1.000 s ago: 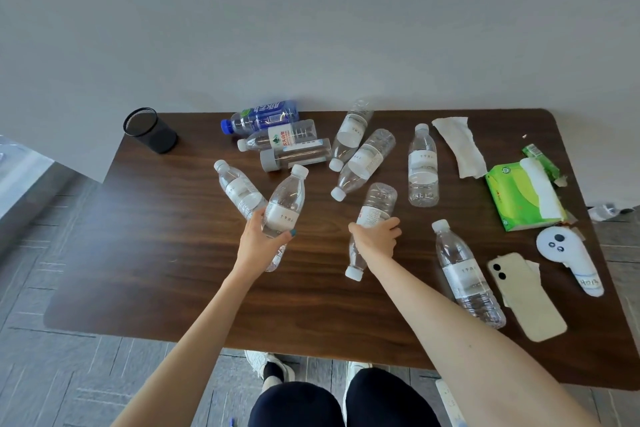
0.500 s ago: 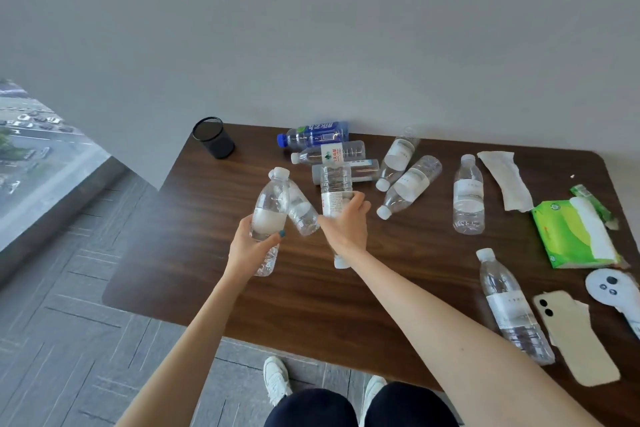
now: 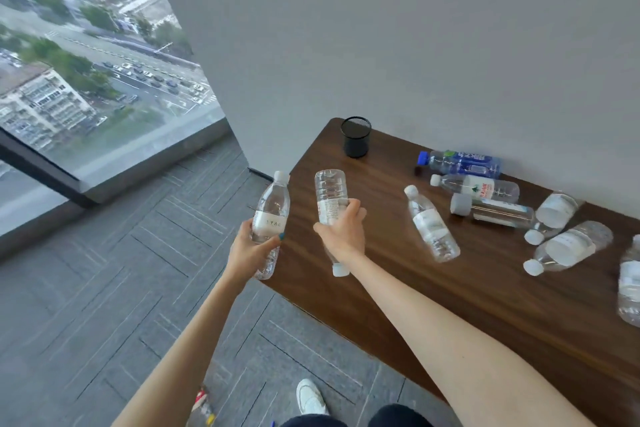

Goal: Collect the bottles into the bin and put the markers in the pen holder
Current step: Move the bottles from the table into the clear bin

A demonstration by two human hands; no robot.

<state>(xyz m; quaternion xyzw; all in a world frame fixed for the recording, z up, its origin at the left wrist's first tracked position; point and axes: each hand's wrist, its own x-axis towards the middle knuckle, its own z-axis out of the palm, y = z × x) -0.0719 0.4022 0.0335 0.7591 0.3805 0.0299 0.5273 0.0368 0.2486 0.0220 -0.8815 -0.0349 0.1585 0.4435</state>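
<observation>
Clear ribbed plastic is gripped in both hands: an upright bottle [image 3: 270, 218] by the left hand [image 3: 250, 253] over grey floor, an inverted bottle [image 3: 331, 204] by the right hand [image 3: 343, 236] above the wooden table [image 3: 485, 305] edge.

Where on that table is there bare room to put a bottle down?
The table is bare along its near edge, under the right forearm, and between the pen holder and the lone clear bottle. By the wall, the lying bottles crowd together.
</observation>
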